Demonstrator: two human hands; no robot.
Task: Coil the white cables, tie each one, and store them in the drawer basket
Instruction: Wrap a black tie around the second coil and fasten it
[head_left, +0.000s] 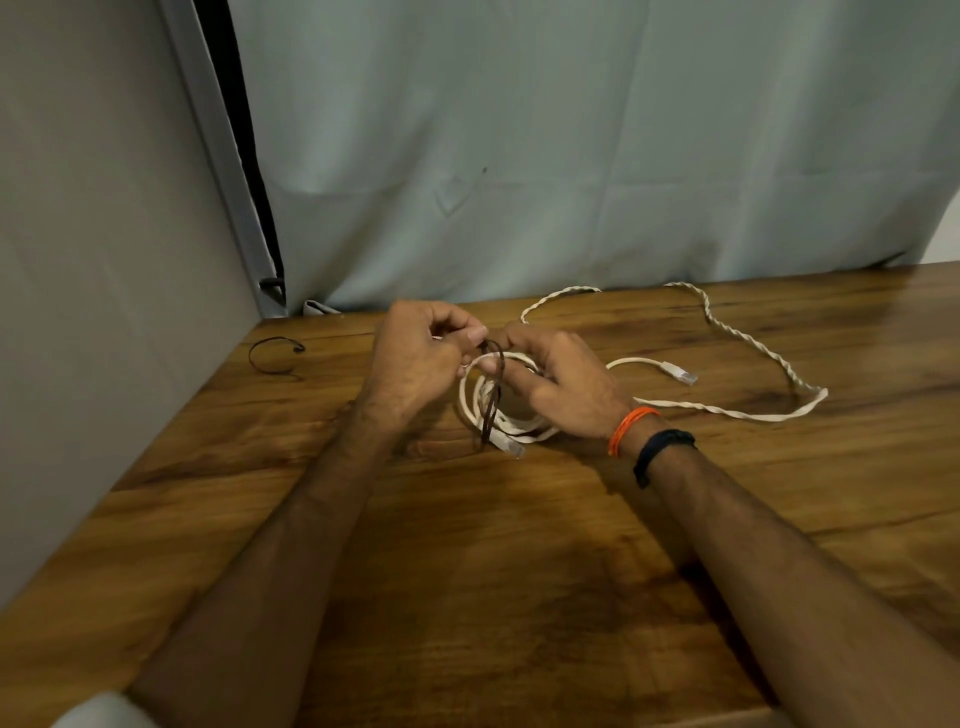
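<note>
Fingers (475, 335) of both hands pinched on dark tie (493, 387), looped over coiled white cable (485, 410) mid-table

left hand (421, 353) nips the tie's top end, right hand (558, 387) pins tie and coil. Risk: slack tie slips, coil springs open. Farther back, second white cable (748, 340) lies uncoiled; spare tie (272, 356) far left; no drawer basket in view

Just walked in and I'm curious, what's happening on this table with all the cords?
A person is tying up a coiled white cable on the wooden table. Both the left hand and the right hand pinch a dark tie looped around the coil. A second, twisted white cable lies loose behind, and another dark tie waits at the left.
</note>
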